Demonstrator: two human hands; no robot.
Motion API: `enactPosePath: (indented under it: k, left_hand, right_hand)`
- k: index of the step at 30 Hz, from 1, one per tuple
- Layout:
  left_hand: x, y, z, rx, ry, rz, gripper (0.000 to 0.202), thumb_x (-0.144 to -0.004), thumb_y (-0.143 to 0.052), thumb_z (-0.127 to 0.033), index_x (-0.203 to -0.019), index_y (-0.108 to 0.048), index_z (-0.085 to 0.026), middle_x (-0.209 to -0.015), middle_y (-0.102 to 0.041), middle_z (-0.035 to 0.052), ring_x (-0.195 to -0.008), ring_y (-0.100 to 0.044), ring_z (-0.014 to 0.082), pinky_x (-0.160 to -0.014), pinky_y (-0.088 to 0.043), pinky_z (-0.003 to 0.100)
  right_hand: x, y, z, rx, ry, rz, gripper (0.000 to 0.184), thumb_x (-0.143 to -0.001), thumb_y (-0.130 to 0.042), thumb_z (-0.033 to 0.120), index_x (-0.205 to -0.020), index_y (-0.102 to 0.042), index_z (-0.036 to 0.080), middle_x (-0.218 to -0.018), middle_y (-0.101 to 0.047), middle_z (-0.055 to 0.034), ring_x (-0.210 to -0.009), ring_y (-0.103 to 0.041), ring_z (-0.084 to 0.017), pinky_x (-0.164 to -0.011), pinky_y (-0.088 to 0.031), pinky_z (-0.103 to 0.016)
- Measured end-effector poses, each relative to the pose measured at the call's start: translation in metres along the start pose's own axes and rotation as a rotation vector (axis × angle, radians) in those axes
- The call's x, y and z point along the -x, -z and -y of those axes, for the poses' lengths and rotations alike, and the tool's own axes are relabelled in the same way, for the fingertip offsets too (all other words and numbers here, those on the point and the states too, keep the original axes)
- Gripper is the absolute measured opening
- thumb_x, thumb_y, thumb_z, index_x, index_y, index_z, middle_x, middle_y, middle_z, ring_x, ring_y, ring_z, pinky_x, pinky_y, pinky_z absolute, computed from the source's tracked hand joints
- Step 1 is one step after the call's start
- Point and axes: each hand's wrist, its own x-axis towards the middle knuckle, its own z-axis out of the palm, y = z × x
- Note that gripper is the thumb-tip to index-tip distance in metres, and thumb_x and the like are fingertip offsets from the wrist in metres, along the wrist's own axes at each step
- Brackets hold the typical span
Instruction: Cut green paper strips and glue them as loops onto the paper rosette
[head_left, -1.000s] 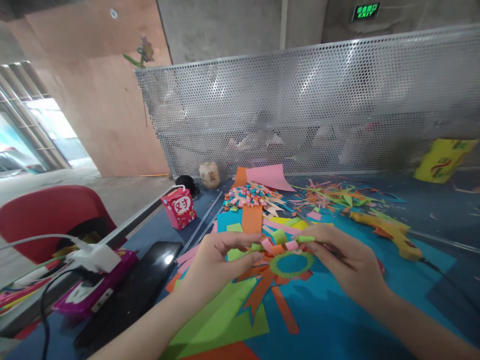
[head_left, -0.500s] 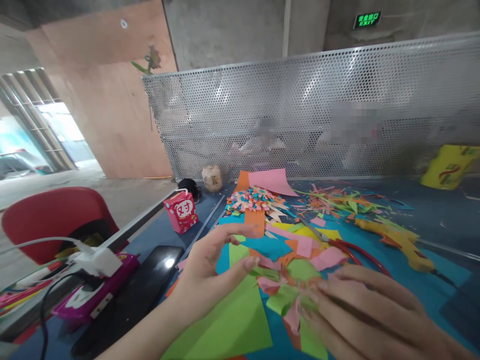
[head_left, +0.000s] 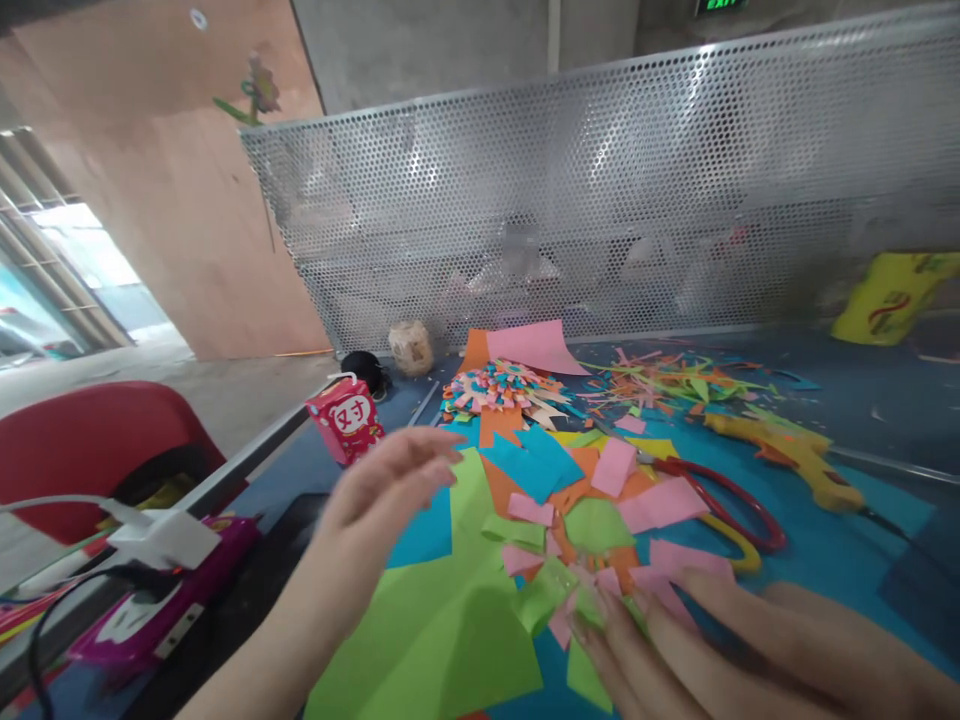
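My left hand [head_left: 390,490] hovers over the green paper sheet [head_left: 427,640], fingers stretched to the right and holding nothing I can see; it is slightly blurred. Curled green and pink paper pieces [head_left: 551,590] lie in a loose cluster at the middle front, partly over orange paper. On the right side of that cluster rests my right hand [head_left: 697,640], its fingers extended and fingertips touching the pieces; its thumb is hidden. Red-handled scissors [head_left: 739,505] lie beyond the right hand, partly under pink paper [head_left: 660,502]. A blue paper piece [head_left: 532,462] lies past the left fingertips.
A fringed multicoloured paper flower [head_left: 506,388] and paper scraps [head_left: 675,380] lie farther back. At right is a yellow glue gun [head_left: 787,460]. A red box [head_left: 346,418], a dark phone [head_left: 277,560] and a purple power strip [head_left: 172,600] stand left. A perforated metal screen [head_left: 525,200] closes the back.
My left hand has moved left, away from the paper cluster, its thumb now closer to its fingers. My right hand has shifted slightly down, uncovering more pink paper and the scissors. The view has tilted down.
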Motion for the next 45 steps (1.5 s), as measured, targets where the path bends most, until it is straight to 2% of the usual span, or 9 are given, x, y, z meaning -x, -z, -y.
enactPosePath:
  k: [5,15,24,29,33,36,39,42,45]
  left_hand:
    - [0.003,-0.015,0.015,-0.068,0.483,0.191,0.026,-0.067,-0.061,-0.039,-0.081,-0.064,-0.017,-0.083,-0.061,0.0037,-0.071,-0.054,0.0143,-0.06,-0.039,0.025]
    - [0.003,-0.017,0.018,-0.085,0.521,0.324,0.017,-0.062,-0.065,-0.028,-0.073,-0.065,-0.014,-0.066,-0.06,0.0002,-0.057,-0.048,0.0077,-0.055,-0.035,0.02]
    - [-0.001,-0.021,0.017,-0.101,0.548,0.331,0.017,-0.059,-0.065,-0.026,-0.073,-0.066,-0.015,-0.062,-0.062,-0.0003,-0.053,-0.048,0.0075,-0.053,-0.034,0.02]
    - [0.0,-0.02,0.019,-0.056,0.565,0.276,0.018,-0.061,-0.064,-0.03,-0.073,-0.065,-0.016,-0.068,-0.062,0.0001,-0.06,-0.051,0.01,-0.058,-0.037,0.022]
    - [-0.006,-0.014,0.023,0.093,0.517,0.225,0.03,-0.072,-0.05,-0.043,-0.072,-0.062,-0.015,-0.073,-0.059,0.0034,-0.069,-0.053,0.0148,-0.056,-0.038,0.024]
    - [-0.01,-0.008,0.022,0.068,0.208,0.102,0.03,-0.074,-0.05,-0.044,-0.071,-0.059,-0.015,-0.067,-0.054,0.0012,-0.062,-0.049,0.0122,-0.054,-0.035,0.023]
    - [-0.009,-0.006,0.016,-0.082,-0.078,-0.119,0.022,-0.074,-0.054,-0.039,-0.075,-0.057,-0.018,-0.069,-0.052,-0.0011,-0.066,-0.047,0.0113,-0.058,-0.036,0.021]
    - [-0.005,-0.008,0.01,-0.248,-0.124,-0.155,0.021,-0.075,-0.056,-0.037,-0.087,-0.06,-0.021,-0.084,-0.06,0.0013,-0.075,-0.053,0.014,-0.065,-0.04,0.023]
    - [-0.004,-0.012,0.01,-0.267,-0.084,-0.044,0.024,-0.072,-0.057,-0.038,-0.087,-0.066,-0.021,-0.093,-0.066,0.004,-0.086,-0.057,0.0185,-0.075,-0.042,0.026]
  right_hand:
    - [-0.001,-0.001,-0.002,-0.186,-0.089,0.014,0.035,-0.088,-0.04,0.015,-0.116,-0.05,0.034,-0.092,-0.068,0.0081,-0.074,-0.066,-0.008,-0.062,-0.052,-0.01]
    - [0.003,-0.01,0.005,0.131,0.144,0.145,0.037,-0.09,-0.031,0.01,-0.117,-0.049,0.03,-0.094,-0.068,0.0073,-0.077,-0.065,-0.007,-0.062,-0.052,-0.012]
    - [0.016,-0.037,0.023,0.525,0.153,-0.043,0.039,-0.088,-0.029,0.003,-0.094,-0.062,0.023,-0.094,-0.066,0.0084,-0.084,-0.057,-0.008,-0.058,-0.049,-0.018]
    - [0.016,-0.039,0.026,0.453,0.077,-0.087,0.039,-0.089,-0.029,0.005,-0.091,-0.063,0.024,-0.09,-0.067,0.0073,-0.084,-0.056,-0.008,-0.064,-0.048,-0.02]
    - [0.005,-0.019,0.005,0.087,0.059,-0.266,0.027,-0.089,-0.037,0.016,-0.092,-0.062,0.025,-0.087,-0.068,0.0052,-0.079,-0.058,-0.009,-0.075,-0.048,-0.02]
    - [-0.002,-0.009,-0.015,-0.016,-0.165,-0.35,0.021,-0.087,-0.04,0.018,-0.093,-0.059,0.023,-0.083,-0.067,-0.0001,-0.078,-0.061,-0.012,-0.073,-0.05,-0.023]
    - [-0.005,-0.012,-0.027,-0.225,-0.738,-0.436,0.009,-0.08,-0.051,0.027,-0.08,-0.059,0.023,-0.062,-0.062,0.0004,-0.054,-0.057,-0.012,-0.042,-0.048,-0.019]
    - [-0.006,-0.022,-0.031,-0.526,-1.167,-0.372,0.021,-0.073,-0.054,0.041,-0.076,-0.06,0.021,-0.052,-0.054,0.0016,-0.039,-0.047,-0.01,-0.022,-0.034,-0.017]
    - [-0.006,-0.029,-0.03,-0.693,-1.236,-0.257,0.026,-0.07,-0.054,0.044,-0.076,-0.059,0.02,-0.058,-0.054,0.0002,-0.044,-0.047,-0.011,-0.023,-0.034,-0.016]
